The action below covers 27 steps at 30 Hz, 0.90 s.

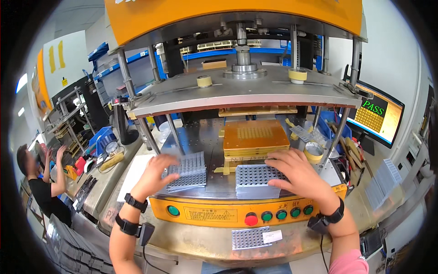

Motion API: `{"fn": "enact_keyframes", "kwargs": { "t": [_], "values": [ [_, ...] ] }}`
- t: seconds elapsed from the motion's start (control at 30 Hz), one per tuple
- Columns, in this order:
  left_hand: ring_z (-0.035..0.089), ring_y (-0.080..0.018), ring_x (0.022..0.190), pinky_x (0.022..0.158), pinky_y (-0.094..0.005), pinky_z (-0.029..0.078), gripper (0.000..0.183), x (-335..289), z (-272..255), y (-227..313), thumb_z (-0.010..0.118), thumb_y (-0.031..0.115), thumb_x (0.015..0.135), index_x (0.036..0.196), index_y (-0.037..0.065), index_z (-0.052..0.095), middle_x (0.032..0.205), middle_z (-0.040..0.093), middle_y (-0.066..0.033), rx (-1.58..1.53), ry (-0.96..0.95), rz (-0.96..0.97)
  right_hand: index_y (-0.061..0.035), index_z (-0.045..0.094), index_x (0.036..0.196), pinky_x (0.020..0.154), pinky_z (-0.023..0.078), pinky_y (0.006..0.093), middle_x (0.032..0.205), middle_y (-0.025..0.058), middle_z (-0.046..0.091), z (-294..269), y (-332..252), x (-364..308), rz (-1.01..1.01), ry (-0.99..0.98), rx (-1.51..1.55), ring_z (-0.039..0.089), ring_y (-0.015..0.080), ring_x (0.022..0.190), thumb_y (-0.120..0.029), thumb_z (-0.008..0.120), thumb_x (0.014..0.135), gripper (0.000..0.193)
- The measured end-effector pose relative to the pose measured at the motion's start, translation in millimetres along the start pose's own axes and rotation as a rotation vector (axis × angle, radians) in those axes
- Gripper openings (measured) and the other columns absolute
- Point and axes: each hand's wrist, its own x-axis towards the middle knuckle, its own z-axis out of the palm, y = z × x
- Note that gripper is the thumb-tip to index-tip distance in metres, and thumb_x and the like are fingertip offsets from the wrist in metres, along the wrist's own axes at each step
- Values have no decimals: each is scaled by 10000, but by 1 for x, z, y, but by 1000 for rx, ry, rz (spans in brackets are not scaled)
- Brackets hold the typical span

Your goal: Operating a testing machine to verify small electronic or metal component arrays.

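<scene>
My left hand (155, 175) is at the left edge of a stack of grey perforated panels (188, 179). Its thumb and fingers are apart. The topmost panel (192, 160) there sits askew and looks smeared; whether my fingertips touch it I cannot tell. Over the right side of a second stack of perforated panels (253, 176), my right hand (299, 172) has its fingers spread, thumb near the stack's edge. Behind that stack, an orange-brown plate fixture (253, 137) lies on the metal press bed (212, 146).
Above the bed hangs the thick press plate (191, 95) between steel columns. The front panel carries a red button (251, 219) and several green ones. A loose perforated panel (248, 238) with a white label lies in front. A monitor (376, 112) stands right; a person (43, 182) works far left.
</scene>
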Motion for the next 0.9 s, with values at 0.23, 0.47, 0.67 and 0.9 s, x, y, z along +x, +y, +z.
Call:
{"fn": "enact_keyframes", "kwargs": {
  "t": [0.23,0.47,0.67,0.9],
  "values": [
    [401,-370,1361,1128,-568,264,445,-78,44,34,695,278,858,1257,102,609,1421,496,-156,66,287,9,-66,661,1196,1030,366,461,1129,131,688,-6,11,15,14,-205,37,626,301,1087,-531,694,838,588],
    [607,-335,1025,914,-427,456,190,-135,113,133,614,148,922,1076,50,667,1089,663,-156,-297,240,97,-89,633,1254,958,390,456,1137,126,688,-12,5,23,-16,-247,-8,630,302,1084,-498,695,859,572],
    [609,-342,978,900,-438,440,147,-140,115,132,638,121,897,1026,53,660,1026,667,-142,-386,338,-10,-98,621,1276,994,383,447,1216,125,658,-19,3,36,-9,-230,91,594,316,1145,-490,702,862,576],
    [613,-324,959,864,-428,441,144,-137,114,134,660,128,882,1010,62,660,1018,667,-131,-353,330,34,-123,634,1254,1010,372,426,1265,108,632,-18,5,39,25,-440,92,577,291,1179,-521,710,842,578]
  ]
}}
